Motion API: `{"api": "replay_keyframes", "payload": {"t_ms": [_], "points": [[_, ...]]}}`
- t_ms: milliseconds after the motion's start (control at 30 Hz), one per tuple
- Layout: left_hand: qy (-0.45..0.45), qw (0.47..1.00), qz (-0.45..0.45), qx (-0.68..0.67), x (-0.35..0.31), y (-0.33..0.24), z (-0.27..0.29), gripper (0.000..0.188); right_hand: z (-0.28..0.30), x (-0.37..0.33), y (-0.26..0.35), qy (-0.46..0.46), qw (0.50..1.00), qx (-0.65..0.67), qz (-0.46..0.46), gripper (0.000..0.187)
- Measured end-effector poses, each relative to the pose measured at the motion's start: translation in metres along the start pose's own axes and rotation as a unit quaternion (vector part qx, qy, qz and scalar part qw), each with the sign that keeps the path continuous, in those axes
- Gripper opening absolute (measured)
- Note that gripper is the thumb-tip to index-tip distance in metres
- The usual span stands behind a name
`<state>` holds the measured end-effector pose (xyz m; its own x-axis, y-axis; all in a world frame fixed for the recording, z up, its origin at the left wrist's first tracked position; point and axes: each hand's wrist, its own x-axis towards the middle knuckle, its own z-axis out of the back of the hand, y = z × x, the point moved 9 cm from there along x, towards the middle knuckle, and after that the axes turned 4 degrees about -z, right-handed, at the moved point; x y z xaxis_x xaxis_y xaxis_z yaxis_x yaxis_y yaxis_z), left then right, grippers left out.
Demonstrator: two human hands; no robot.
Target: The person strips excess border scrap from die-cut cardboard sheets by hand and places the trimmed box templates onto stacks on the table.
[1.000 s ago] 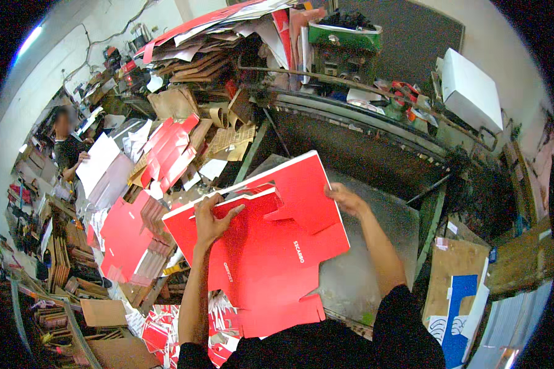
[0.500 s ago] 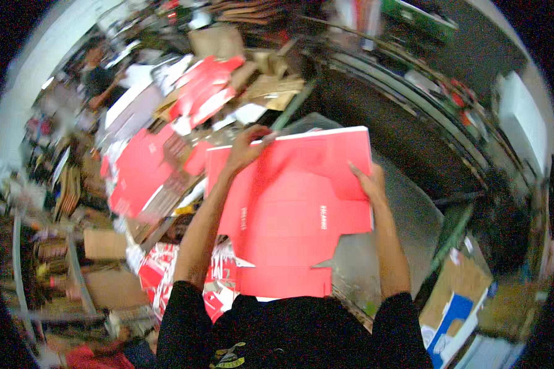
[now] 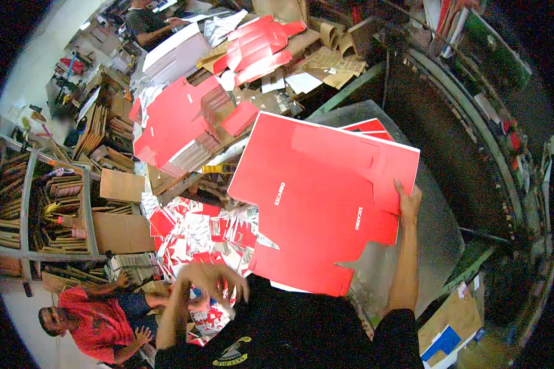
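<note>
Right hand (image 3: 407, 200): thumb laid on the printed face of the red card sheet (image 3: 323, 197), fingers behind it, pinching its right edge. Left hand (image 3: 212, 281): raised at lower centre, clear of the sheet, fingers bent and motion-blurred; whether they are spread or pinching a scrap cannot be told. The sheet occupies the centre and right of centre of the frame, red side facing the camera. Work state, by judgement: the stepped outline and notches along the lower end look cut and free of surplus, whereas the straight, white-edged border along the top and upper right appears attached. Orientation: the top edge slopes down toward the right; the flap end points to the bottom of the frame, slightly left. Length and width look nearly equal in this lens, so the long axis cannot be fixed. Behind the sheet's upper edge, another red piece (image 3: 369, 127) shows on the grey plate (image 3: 437, 227). Left of the sheet lies a heap of red and white offcuts (image 3: 224, 227); above it, a stack of red cut blanks (image 3: 172, 126). A co-worker in a red shirt (image 3: 101, 323) is at lower left.
</note>
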<state>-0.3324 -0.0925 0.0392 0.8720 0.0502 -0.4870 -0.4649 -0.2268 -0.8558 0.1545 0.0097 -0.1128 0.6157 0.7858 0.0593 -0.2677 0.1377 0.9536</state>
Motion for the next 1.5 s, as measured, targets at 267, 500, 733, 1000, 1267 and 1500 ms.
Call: {"api": "replay_keyframes", "payload": {"t_ms": [267, 500, 733, 1000, 1267, 1500], "points": [[-0.007, 0.996, -0.025, -0.08, 0.018, 0.064, -0.059, 0.027, 0.009, -0.008, 0.02, -0.021, 0.999, -0.024, -0.041, 0.038], [-0.144, 0.974, -0.003, 0.177, 0.025, -0.012, 0.013, 0.022, 0.025, -0.018, 0.093, -0.048, 0.998, -0.017, 0.036, 0.037], [-0.348, 0.73, -0.434, 0.398, 0.128, -0.253, 0.082, 0.041, 0.048, -0.05, 0.153, -0.061, 0.992, -0.006, 0.11, 0.027], [-0.243, 0.759, -0.303, 0.522, 0.281, -0.258, 0.132, 0.046, 0.03, -0.063, 0.151, -0.066, 0.987, -0.098, 0.111, 0.034], [-0.261, 0.809, -0.285, 0.442, 0.319, -0.246, 0.168, 0.036, 0.069, -0.034, 0.196, -0.076, 0.99, -0.014, 0.116, 0.085], [-0.281, 0.788, -0.311, 0.452, 0.33, -0.235, 0.141, 0.037, 0.025, -0.033, 0.166, 0.149, 0.978, 0.149, 0.013, 0.082]]}}
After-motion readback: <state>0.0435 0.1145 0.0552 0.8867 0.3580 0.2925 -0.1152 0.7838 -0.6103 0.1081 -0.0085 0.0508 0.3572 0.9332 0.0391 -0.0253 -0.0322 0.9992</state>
